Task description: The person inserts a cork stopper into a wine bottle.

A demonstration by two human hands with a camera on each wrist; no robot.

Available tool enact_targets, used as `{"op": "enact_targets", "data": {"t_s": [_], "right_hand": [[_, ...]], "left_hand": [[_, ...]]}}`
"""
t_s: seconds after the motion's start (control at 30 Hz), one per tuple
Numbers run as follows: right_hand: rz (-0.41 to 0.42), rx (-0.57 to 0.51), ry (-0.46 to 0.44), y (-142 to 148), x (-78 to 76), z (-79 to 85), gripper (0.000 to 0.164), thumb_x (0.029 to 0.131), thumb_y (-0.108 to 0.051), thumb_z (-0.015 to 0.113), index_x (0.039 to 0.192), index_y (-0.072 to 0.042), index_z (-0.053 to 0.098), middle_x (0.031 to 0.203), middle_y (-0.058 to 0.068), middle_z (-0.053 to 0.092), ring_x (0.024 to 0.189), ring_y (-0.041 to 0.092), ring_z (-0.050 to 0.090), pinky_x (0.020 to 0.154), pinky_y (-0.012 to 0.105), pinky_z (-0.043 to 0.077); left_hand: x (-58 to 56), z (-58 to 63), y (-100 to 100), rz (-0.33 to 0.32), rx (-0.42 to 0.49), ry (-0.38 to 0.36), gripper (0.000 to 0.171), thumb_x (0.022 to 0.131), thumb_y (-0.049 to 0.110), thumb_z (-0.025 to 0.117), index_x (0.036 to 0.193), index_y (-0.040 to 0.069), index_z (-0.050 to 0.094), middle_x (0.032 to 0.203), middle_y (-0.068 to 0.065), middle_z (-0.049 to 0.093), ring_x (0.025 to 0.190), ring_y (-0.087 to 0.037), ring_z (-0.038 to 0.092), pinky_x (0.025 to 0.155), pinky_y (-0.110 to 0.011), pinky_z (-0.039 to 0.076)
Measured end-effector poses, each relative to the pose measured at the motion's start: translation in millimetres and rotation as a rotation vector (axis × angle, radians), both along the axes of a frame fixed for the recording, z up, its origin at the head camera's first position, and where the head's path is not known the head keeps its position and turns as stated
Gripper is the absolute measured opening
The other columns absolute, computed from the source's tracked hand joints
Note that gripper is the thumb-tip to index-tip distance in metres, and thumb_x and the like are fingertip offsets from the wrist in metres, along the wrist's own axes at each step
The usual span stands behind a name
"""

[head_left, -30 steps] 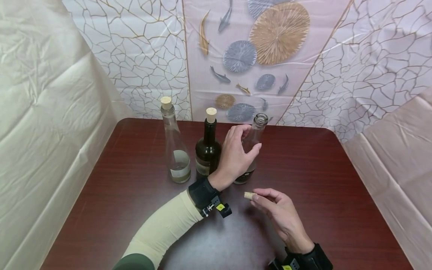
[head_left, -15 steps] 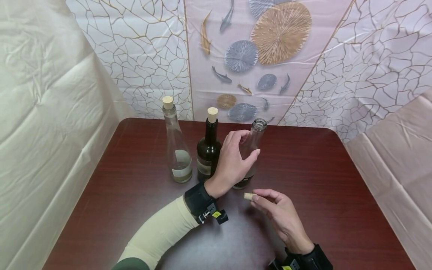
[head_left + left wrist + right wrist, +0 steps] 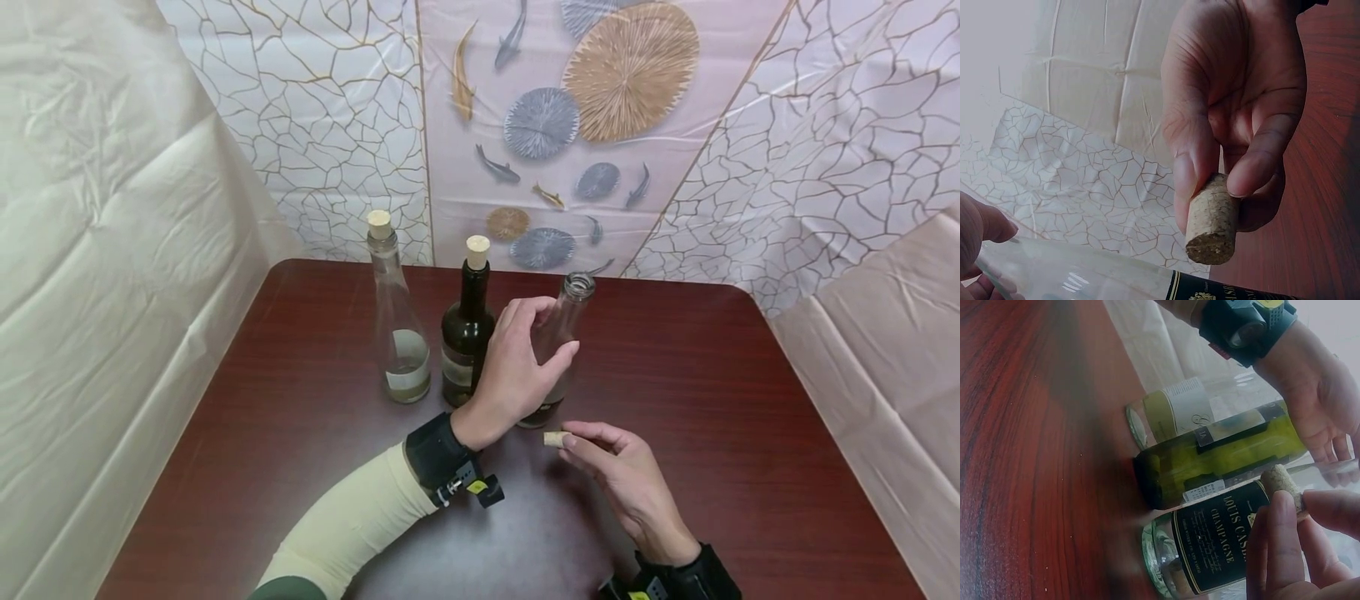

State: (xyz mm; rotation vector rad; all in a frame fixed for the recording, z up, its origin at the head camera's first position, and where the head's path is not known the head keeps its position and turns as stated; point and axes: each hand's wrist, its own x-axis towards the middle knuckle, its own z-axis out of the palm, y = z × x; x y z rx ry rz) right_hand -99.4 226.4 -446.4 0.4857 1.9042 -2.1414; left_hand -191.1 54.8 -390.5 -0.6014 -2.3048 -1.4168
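My left hand [image 3: 512,367] grips a clear glass bottle [image 3: 573,310] around its upper body, thumb on one side and fingers on the other. The bottle's mouth is uncorked and it leans slightly to the right in the head view. Its black champagne label [image 3: 1216,540] shows in the right wrist view. Lower and nearer, my right hand [image 3: 630,483] pinches a small cork [image 3: 553,439] between thumb and fingers. One end of the cork [image 3: 1212,222] points outward, apart from the bottle.
Left of the held bottle stand a dark green bottle [image 3: 465,329] with a cork [image 3: 477,252] in its neck and a clear bottle [image 3: 408,358], also corked. All are on a reddish-brown table [image 3: 247,467]. A patterned cloth [image 3: 337,108] hangs behind the table's far edge.
My left hand has brought the uncorked bottle a little nearer to me. My right hand with the cork has stayed almost still. The view has shifted slightly.
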Motion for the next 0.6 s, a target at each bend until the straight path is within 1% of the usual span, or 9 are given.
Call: {"op": "enact_targets", "data": {"t_s": [0.2,0.3,0.4,0.47,0.53,0.6], "right_hand": [[0.001,0.016,0.003,1,0.6,-0.6,0.039,0.094,-0.006,0.076,0.130,0.008,0.068,0.107,-0.001,0.077,0.095,0.011,0.076,0.090,0.029,0.062],[0.013,0.090,0.025,1,-0.1,1.5,0.040,0.095,-0.011,0.077,0.130,0.007,0.068,0.105,-0.003,0.078,0.092,0.012,0.076,0.089,0.030,0.062],[0.033,0.211,0.081,3,-1.7,7.2,0.039,0.094,-0.018,0.079,0.127,0.002,0.072,0.102,-0.005,0.080,0.090,0.012,0.077,0.087,0.029,0.062],[0.048,0.298,0.134,4,-2.8,11.3,0.036,0.093,-0.022,0.080,0.123,-0.003,0.076,0.104,-0.005,0.080,0.089,0.012,0.077,0.085,0.028,0.061],[0.069,0.356,0.203,5,-4.1,14.3,0.032,0.094,-0.022,0.080,0.120,-0.005,0.077,0.108,-0.001,0.079,0.090,0.011,0.076,0.083,0.027,0.061],[0.102,0.427,0.288,6,-5.5,16.1,0.027,0.094,-0.021,0.079,0.118,-0.007,0.079,0.113,0.004,0.078,0.095,0.006,0.074,0.083,0.023,0.060]], "left_hand": [[3.0,0.1,-2,-0.009,0.004,0.006,0.049,0.091,0.020,0.082,0.133,0.008,0.058,0.120,-0.008,0.062,0.112,-0.021,0.057,0.096,-0.038,0.052],[2.9,-0.9,-2,-0.005,0.002,0.017,0.048,0.091,0.020,0.082,0.132,0.009,0.059,0.119,-0.007,0.062,0.111,-0.021,0.057,0.096,-0.037,0.052],[2.3,-1.8,-2,0.000,-0.002,0.029,0.048,0.091,0.020,0.082,0.131,0.009,0.059,0.119,-0.007,0.062,0.111,-0.020,0.057,0.097,-0.036,0.051],[2.3,-2.3,-3,-0.002,-0.003,0.032,0.048,0.091,0.021,0.082,0.131,0.009,0.059,0.120,-0.006,0.062,0.112,-0.020,0.057,0.098,-0.036,0.051],[2.7,-2.6,-3,-0.008,-0.003,0.031,0.048,0.091,0.020,0.081,0.132,0.009,0.058,0.121,-0.007,0.062,0.113,-0.020,0.057,0.099,-0.036,0.051],[3.1,-2.9,-3,-0.014,-0.003,0.028,0.048,0.092,0.020,0.081,0.132,0.009,0.058,0.123,-0.007,0.062,0.114,-0.021,0.057,0.099,-0.036,0.051]]}}
